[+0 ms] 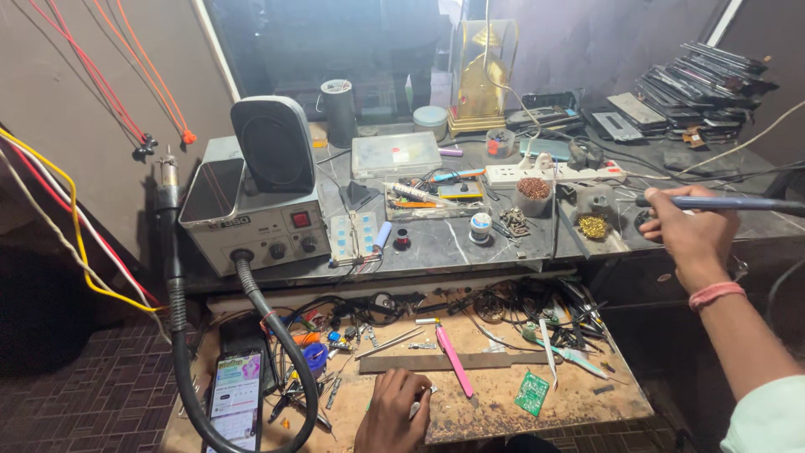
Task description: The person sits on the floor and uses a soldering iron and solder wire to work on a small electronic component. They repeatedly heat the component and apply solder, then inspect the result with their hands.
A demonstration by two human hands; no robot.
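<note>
My right hand (692,231) is raised at the right over the grey bench top, closed around a blue-handled soldering iron (738,203) that lies level and points left toward a brass wool tip cleaner (594,226). My left hand (392,411) rests low on the worn wooden board (579,403), fingers curled on a small silvery part (419,408) that is mostly hidden. A pink-handled tool (454,359) lies just right of that hand. Farther right on the board is a small green circuit board (532,393).
A grey rework station (251,218) with a black speaker on top and a thick hose (277,352) stands at left. A phone (235,394) lies at the bottom left. Tweezers, wires, a parts box (396,153), a power strip (545,173) and stacked phones (700,84) crowd the bench.
</note>
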